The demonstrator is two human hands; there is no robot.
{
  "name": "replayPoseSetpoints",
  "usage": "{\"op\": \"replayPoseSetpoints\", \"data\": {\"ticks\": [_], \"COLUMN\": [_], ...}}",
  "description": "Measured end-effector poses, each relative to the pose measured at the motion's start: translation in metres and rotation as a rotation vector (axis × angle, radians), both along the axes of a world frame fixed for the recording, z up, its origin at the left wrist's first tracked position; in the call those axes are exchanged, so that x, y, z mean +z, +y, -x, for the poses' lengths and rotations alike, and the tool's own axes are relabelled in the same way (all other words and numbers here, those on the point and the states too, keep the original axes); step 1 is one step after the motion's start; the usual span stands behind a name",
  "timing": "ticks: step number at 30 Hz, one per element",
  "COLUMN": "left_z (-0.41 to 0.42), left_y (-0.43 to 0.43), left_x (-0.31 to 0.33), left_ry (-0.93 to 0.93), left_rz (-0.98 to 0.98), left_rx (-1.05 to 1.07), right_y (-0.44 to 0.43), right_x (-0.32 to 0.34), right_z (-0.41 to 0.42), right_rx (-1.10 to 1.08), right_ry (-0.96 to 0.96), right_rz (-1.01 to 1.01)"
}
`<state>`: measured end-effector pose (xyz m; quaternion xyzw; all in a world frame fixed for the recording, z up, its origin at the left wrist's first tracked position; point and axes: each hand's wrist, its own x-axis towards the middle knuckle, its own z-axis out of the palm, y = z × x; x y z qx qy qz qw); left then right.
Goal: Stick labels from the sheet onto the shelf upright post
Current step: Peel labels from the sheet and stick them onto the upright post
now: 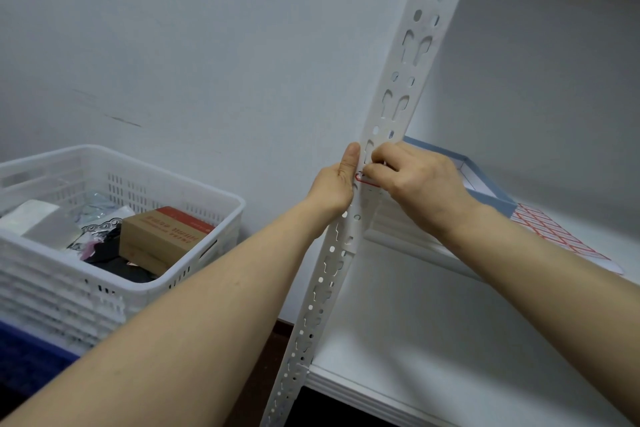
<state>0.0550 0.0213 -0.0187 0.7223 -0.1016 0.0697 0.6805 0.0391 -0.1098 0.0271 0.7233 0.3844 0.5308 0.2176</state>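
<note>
The white perforated shelf upright post point(405, 80) runs from the top right down to the bottom centre. A red-bordered label point(363, 179) sits on the post's front face at mid height, mostly hidden under my fingers. My right hand point(415, 180) has its fingers curled against the post and pinches the label's edge. My left hand point(337, 184) rests against the post's left edge, thumb straight up along it. The label sheet point(554, 232), white with red outlines, lies on the shelf at the right.
A white plastic basket point(194, 274) with a cardboard box and bagged items stands at the left against the wall. A blue-rimmed open box point(485, 180) sits on the white shelf board point(433, 340) behind my right hand. Another shelf is overhead at the top right.
</note>
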Motion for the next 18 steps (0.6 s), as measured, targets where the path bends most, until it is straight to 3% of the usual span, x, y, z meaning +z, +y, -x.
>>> {"op": "replayPoseSetpoints", "data": {"ticks": [11,18], "left_z": [0.002,-0.001], "left_y": [0.001,0.001], "left_x": [0.001,-0.001], "left_ry": [-0.003,-0.006], "left_rz": [0.001,0.075], "left_rx": [-0.004,-0.021], "right_y": [0.002,-0.015], "right_x": [0.0,-0.009], "right_z": [0.001,-0.003], "right_rx": [-0.001,0.072], "right_ry": [0.039,0.222], "right_rz": [-0.005,-0.123]}}
